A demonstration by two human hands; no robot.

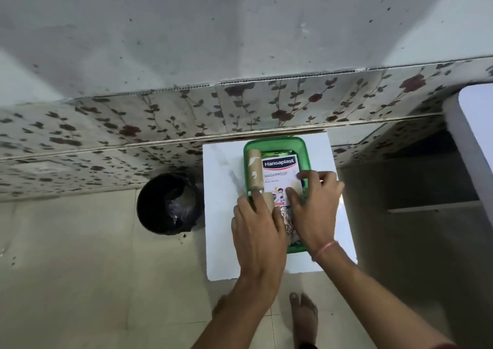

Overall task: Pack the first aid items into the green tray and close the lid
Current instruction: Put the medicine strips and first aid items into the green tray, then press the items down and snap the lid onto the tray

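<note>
The green tray (304,148) stands on a small white table (221,167), holding several items. A brown bandage roll (254,170) lies along its left side. A white Hansaplast plaster box (280,174) lies on top in the middle. A silvery foil pack (286,220) shows at the near end between my hands. My left hand (257,228) rests on the near end of the bandage roll. My right hand (314,204) holds the plaster box by its right and lower edges. No lid is in view.
A black-lined waste bin (168,204) stands on the floor left of the table. A flowered tile wall (160,124) runs behind. A white surface edge (472,135) and a dark shelf opening lie to the right. My bare feet (304,314) are just below the table.
</note>
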